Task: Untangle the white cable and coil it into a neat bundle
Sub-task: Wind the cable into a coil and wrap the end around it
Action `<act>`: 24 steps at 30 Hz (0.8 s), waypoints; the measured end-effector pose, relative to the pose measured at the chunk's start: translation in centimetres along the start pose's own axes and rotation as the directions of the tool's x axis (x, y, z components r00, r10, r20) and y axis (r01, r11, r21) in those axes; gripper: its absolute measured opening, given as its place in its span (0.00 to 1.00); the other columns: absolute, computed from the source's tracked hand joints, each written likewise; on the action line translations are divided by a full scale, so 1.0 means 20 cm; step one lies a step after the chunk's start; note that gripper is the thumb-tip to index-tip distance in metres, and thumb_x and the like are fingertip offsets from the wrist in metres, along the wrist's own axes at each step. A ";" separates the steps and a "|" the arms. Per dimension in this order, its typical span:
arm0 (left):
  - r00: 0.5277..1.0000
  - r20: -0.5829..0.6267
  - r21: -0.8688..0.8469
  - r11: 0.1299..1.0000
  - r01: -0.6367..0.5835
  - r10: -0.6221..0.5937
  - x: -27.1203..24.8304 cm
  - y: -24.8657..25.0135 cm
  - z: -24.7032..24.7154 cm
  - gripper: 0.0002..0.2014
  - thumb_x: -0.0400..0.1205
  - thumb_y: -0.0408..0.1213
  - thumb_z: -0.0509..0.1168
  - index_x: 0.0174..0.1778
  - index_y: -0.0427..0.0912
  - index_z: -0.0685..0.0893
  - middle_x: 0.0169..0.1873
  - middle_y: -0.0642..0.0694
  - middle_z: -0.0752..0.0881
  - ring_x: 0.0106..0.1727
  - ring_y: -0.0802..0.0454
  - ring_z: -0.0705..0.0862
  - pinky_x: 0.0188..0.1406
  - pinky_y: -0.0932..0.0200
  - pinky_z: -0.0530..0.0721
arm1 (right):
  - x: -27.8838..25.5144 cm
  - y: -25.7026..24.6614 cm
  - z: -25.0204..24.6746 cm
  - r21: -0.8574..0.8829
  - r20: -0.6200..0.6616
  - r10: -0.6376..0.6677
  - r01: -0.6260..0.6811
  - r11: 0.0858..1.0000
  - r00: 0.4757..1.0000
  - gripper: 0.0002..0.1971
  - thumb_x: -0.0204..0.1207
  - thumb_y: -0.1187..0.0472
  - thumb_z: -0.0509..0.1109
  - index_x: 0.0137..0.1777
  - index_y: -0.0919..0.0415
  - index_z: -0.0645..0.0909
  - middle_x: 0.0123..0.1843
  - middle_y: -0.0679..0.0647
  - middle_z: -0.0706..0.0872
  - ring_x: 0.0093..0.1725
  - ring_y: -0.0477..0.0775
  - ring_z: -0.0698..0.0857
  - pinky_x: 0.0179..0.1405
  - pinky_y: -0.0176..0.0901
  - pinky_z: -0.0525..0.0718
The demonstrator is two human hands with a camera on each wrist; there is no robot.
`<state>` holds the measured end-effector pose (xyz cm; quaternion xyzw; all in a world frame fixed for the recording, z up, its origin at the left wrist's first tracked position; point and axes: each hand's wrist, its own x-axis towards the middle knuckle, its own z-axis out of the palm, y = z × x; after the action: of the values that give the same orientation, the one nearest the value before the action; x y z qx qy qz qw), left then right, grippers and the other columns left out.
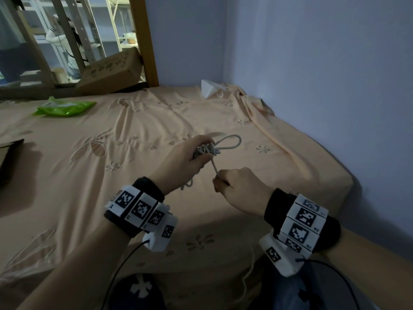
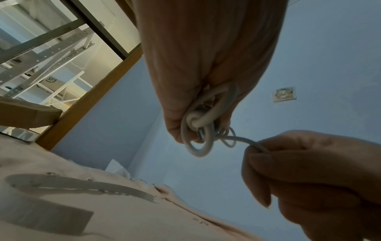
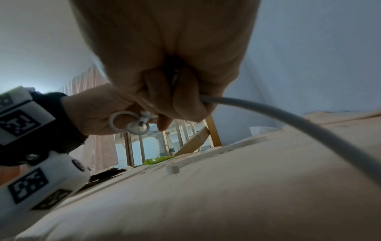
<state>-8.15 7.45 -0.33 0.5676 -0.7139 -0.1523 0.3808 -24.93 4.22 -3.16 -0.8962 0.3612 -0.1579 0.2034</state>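
Note:
The white cable [image 1: 228, 143] is bunched in a tangle of loops above the peach bed sheet [image 1: 134, 153]. My left hand [image 1: 190, 159] grips that tangle, with one long loop sticking out past the fingers and smaller loops [image 2: 199, 140] hanging below the fist. A taut strand [image 1: 215, 167] runs from the tangle down to my right hand [image 1: 234, 184], which pinches it between thumb and curled fingers [image 3: 185, 101]. In the right wrist view the cable [image 3: 288, 124] trails away to the right over the bed.
A green packet [image 1: 64, 107] lies at the far left of the bed, a dark flat object [image 1: 9, 159] at the left edge. A cardboard box [image 1: 111, 72] leans on the wooden frame [image 1: 145, 41]. Blue walls [image 1: 312, 63] close the right side and back.

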 end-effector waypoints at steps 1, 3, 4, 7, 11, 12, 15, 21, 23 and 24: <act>1.000 -0.001 0.015 1.000 -0.002 0.002 0.00 -0.01 0.00 0.12 0.84 0.34 0.64 0.63 0.43 0.80 0.41 0.43 0.85 0.40 0.45 0.83 0.37 0.58 0.77 | -0.01 -0.01 0.00 -0.012 -0.006 -0.023 0.022 1.000 1.000 0.15 0.84 0.57 0.58 0.45 0.66 0.81 0.38 0.62 0.84 0.41 0.65 0.82 0.38 0.45 0.72; 1.000 -0.006 0.063 0.998 -0.002 0.002 0.00 -0.02 0.01 0.11 0.84 0.34 0.65 0.62 0.43 0.81 0.43 0.46 0.84 0.42 0.48 0.81 0.38 0.63 0.75 | -0.04 -0.03 -0.01 -0.066 0.006 -0.067 0.067 0.996 0.998 0.16 0.85 0.58 0.58 0.44 0.69 0.80 0.40 0.66 0.86 0.42 0.68 0.83 0.40 0.49 0.75; 1.000 -0.014 0.090 0.996 0.000 0.001 -0.01 -0.02 0.02 0.12 0.83 0.34 0.65 0.62 0.43 0.82 0.44 0.48 0.84 0.43 0.49 0.81 0.41 0.62 0.76 | -0.05 -0.04 -0.01 -0.108 0.028 -0.080 0.082 0.991 0.996 0.17 0.85 0.58 0.57 0.44 0.70 0.79 0.41 0.67 0.86 0.42 0.68 0.83 0.41 0.50 0.76; 0.999 -0.042 0.100 0.995 0.009 -0.005 0.00 -0.05 0.04 0.11 0.83 0.36 0.66 0.61 0.46 0.83 0.44 0.52 0.84 0.42 0.53 0.82 0.42 0.54 0.79 | -0.06 -0.05 -0.04 -0.209 0.025 -0.126 0.129 0.970 0.992 0.15 0.85 0.56 0.57 0.39 0.63 0.73 0.38 0.69 0.84 0.39 0.69 0.82 0.35 0.48 0.72; 1.000 -0.026 0.132 0.991 0.005 -0.002 0.02 -0.05 0.03 0.12 0.82 0.36 0.67 0.62 0.45 0.84 0.41 0.58 0.81 0.36 0.63 0.78 0.36 0.70 0.72 | -0.07 -0.05 -0.12 -0.396 0.011 -0.292 0.273 0.877 0.956 0.13 0.84 0.54 0.56 0.37 0.54 0.64 0.35 0.64 0.84 0.33 0.67 0.82 0.29 0.54 0.77; 1.000 -0.016 0.133 0.991 -0.003 0.005 0.02 -0.04 0.02 0.13 0.83 0.36 0.67 0.63 0.45 0.84 0.41 0.58 0.81 0.36 0.65 0.78 0.36 0.72 0.71 | -0.07 -0.06 -0.14 -0.444 0.005 -0.354 0.319 0.837 0.935 0.13 0.83 0.54 0.57 0.37 0.53 0.62 0.33 0.62 0.83 0.31 0.66 0.81 0.26 0.53 0.77; 0.996 0.076 0.234 0.970 -0.061 0.044 0.04 0.00 0.00 0.11 0.83 0.36 0.66 0.61 0.43 0.85 0.47 0.52 0.84 0.46 0.55 0.80 0.46 0.62 0.75 | -0.08 -0.08 -0.20 -0.471 -0.021 -0.471 0.407 0.783 0.882 0.11 0.80 0.54 0.60 0.37 0.55 0.68 0.30 0.56 0.82 0.26 0.61 0.79 0.21 0.49 0.74; 0.935 0.330 0.230 0.949 -0.215 0.132 -0.02 -0.06 0.01 0.09 0.84 0.48 0.63 0.50 0.48 0.84 0.44 0.46 0.86 0.43 0.48 0.83 0.41 0.55 0.82 | -0.04 -0.16 -0.34 -0.377 -0.081 -0.548 0.484 0.790 0.833 0.11 0.80 0.52 0.56 0.45 0.53 0.78 0.35 0.42 0.79 0.32 0.40 0.67 0.31 0.35 0.67; 0.917 0.360 0.174 0.954 -0.245 0.170 -0.03 -0.05 0.00 0.09 0.85 0.49 0.62 0.54 0.52 0.85 0.38 0.53 0.83 0.39 0.51 0.82 0.40 0.51 0.81 | 0.00 -0.16 -0.37 -0.367 -0.115 -0.553 0.482 0.796 0.825 0.11 0.80 0.52 0.56 0.45 0.54 0.78 0.34 0.39 0.75 0.30 0.41 0.69 0.30 0.37 0.69; 0.913 0.383 0.155 0.964 -0.215 0.142 -0.04 -0.03 -0.01 0.09 0.85 0.47 0.63 0.57 0.52 0.85 0.35 0.57 0.81 0.36 0.55 0.81 0.38 0.54 0.80 | 0.01 -0.15 -0.38 -0.349 -0.136 -0.552 0.481 0.804 0.823 0.11 0.80 0.53 0.56 0.46 0.56 0.78 0.34 0.39 0.74 0.30 0.42 0.71 0.30 0.38 0.70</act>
<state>-7.53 8.06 -0.84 0.4954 -0.8330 -0.1500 0.1954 -26.25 4.15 4.94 -0.9562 0.1425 -0.2539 -0.0291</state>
